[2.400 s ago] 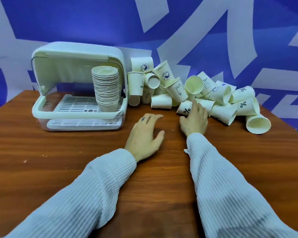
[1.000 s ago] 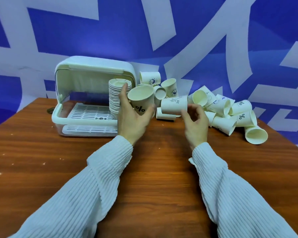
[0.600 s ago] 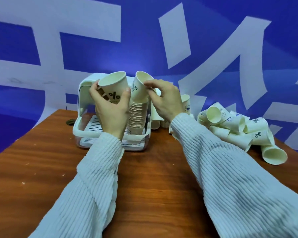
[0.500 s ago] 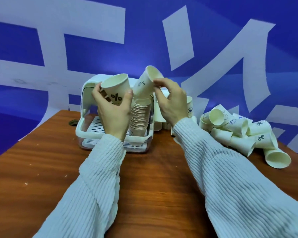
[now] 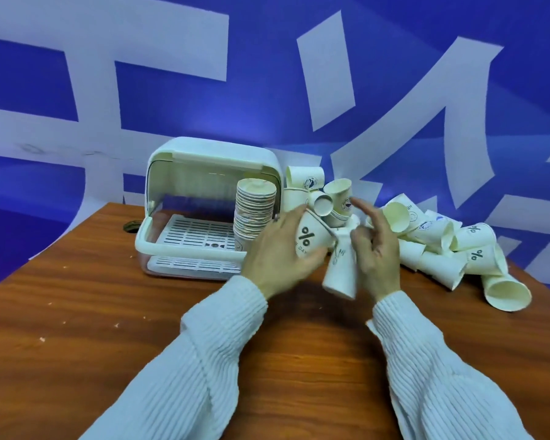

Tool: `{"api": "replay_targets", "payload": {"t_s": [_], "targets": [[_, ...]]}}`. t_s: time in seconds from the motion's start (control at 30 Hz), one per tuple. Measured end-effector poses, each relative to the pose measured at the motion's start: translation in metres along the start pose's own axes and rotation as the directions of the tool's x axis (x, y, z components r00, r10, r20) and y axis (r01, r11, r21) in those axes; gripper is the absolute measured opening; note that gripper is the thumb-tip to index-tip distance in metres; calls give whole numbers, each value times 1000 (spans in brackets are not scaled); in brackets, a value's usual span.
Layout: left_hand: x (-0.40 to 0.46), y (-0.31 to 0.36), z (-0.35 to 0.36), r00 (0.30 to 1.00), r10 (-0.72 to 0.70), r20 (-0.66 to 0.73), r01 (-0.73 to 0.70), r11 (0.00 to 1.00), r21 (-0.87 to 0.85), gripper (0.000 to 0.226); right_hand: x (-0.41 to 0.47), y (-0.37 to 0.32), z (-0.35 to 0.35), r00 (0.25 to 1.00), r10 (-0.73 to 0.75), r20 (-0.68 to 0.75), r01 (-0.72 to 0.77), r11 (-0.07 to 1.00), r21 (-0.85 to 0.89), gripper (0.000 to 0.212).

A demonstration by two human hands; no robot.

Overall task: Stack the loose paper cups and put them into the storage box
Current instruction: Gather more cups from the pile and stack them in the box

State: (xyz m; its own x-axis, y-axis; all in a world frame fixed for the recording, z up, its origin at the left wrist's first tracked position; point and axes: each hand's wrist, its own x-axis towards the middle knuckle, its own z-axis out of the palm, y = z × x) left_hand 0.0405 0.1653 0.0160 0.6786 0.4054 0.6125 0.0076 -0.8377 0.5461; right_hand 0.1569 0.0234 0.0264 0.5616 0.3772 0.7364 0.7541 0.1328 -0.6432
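Left hand (image 5: 281, 249) covers the lower left of the "%" cup (image 5: 308, 241), its mouth not visible. Right hand (image 5: 375, 252) hides one side of the tilted cup (image 5: 340, 271) — fingers motion-blurred, grip can't be judged. Stack of cups (image 5: 254, 214) in the storage box (image 5: 210, 154): its base sits behind the front rim and the left hand, cup count unreadable. Loose cup pile (image 5: 432, 246) — those at the back overlapped, small logos too tiny to read. Both sleeves cut off by the bottom edge. Table (image 5: 77, 312) cropped left, right and bottom.
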Motion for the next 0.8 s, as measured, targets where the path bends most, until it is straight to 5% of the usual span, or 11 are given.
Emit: {"api": "replay_targets", "payload": {"t_s": [0.1,0.27,0.37,0.47,0.57,0.67,0.8], "targets": [[-6,1,10,999,46,14,-46,999,15,72,-10,3,-17,977,58,206,-65,998,26,21],[-8,1,16,998,64,-13,-64,998,-28,72,-11,15,-22,938,156,308,-153,988,-36,13],[-10,1,13,943,105,-316,-79,992,94,72,-7,18,-19,960,146,240,-115,984,-138,21],[0,-2,-1,845,-96,-526,166,982,86,89,-5,18,-13,978,126,169,-95,979,-183,15],[21,-18,-20,830,-411,-378,440,898,-10,122,-3,18,-7,983,104,150,-67,970,-235,12],[37,-38,-32,834,-522,-179,532,846,15,134,-2,19,-5,985,101,141,-67,971,-231,14],[41,-55,-39,839,-535,-98,542,838,66,96,-1,22,-8,983,104,154,-69,974,-215,13]]}}
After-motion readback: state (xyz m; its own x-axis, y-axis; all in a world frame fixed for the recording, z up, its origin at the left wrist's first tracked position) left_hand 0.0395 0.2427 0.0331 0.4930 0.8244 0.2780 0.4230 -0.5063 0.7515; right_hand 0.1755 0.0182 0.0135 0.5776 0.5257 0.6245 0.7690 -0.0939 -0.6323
